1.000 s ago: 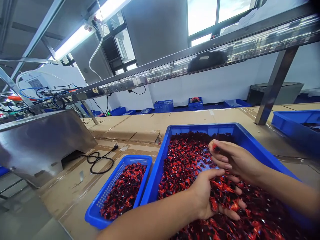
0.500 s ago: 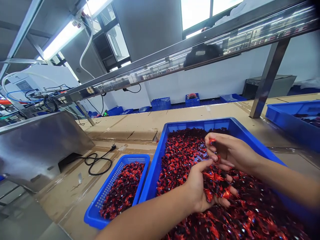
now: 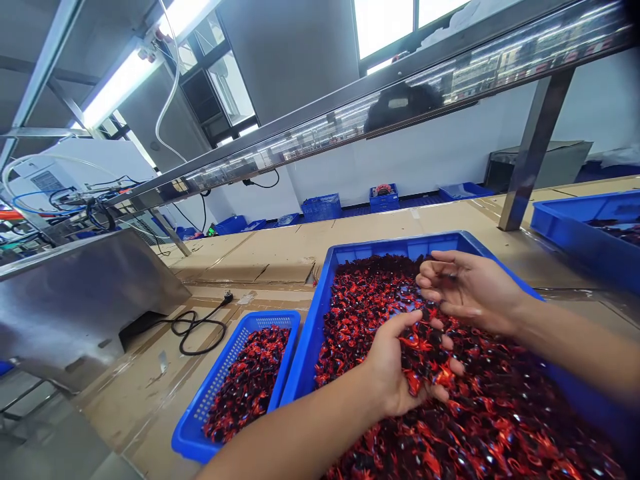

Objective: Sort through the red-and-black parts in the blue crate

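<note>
Small glossy red-and-black pieces (image 3: 423, 343) lie heaped in my left hand (image 3: 395, 367), which is cupped palm up with its fingers curled around them. Just above and to the right, my right hand (image 3: 465, 290) hovers with loosely bent fingers and the thumb apart from them. A small dark spot shows inside its curl, too small to make out. Both hands are over a large blue tray (image 3: 305, 353) filled with a thick layer of the same pieces. Left of it stands a smaller perforated blue basket (image 3: 213, 393), which also holds such pieces.
Cardboard covers the table (image 3: 165, 393). A black power cord (image 3: 193, 333) lies left of the basket, beside a metal housing (image 3: 85, 300). Another blue tray (image 3: 565, 227) stands at the right, past a metal post (image 3: 537, 147). A metal rail crosses above the table.
My right hand has moved slightly up and away from the left, and the red piece at its fingertips no longer shows there. My left hand has shifted a little left, still holding pieces.
</note>
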Tool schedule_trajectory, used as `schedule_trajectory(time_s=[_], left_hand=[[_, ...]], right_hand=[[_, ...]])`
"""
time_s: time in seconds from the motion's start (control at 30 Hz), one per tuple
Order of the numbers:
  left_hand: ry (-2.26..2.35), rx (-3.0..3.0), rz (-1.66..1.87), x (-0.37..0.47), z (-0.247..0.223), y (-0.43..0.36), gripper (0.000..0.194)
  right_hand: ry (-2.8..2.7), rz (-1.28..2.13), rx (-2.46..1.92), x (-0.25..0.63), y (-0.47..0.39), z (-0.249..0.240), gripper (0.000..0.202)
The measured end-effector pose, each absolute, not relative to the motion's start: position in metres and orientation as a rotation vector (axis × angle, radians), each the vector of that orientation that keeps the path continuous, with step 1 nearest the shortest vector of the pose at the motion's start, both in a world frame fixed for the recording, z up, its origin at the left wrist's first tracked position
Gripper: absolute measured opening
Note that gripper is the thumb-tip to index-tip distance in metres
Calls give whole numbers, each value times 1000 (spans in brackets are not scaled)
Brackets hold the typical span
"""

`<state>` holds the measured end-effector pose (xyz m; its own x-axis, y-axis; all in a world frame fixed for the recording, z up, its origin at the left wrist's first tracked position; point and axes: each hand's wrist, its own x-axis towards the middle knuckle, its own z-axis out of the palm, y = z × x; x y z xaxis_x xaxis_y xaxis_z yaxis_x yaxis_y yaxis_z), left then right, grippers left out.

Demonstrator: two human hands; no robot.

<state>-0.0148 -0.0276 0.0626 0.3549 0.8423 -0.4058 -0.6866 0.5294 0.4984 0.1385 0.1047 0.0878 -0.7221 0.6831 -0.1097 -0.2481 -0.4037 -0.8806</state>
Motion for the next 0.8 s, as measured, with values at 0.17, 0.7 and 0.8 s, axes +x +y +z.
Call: schedule_trajectory(time_s=[0.17, 0.7, 0.8], left_hand=[[729, 199, 1075, -16, 74, -31, 33], [899, 246, 1029, -7, 74, -30, 66], [871, 265, 1053, -5, 69, -29, 62]], right_hand=[[-1560, 1997, -597, 138, 93, 85, 50], [-2075, 194, -341, 143, 68, 84, 12], [-2116, 87, -312, 141, 65, 82, 13]])
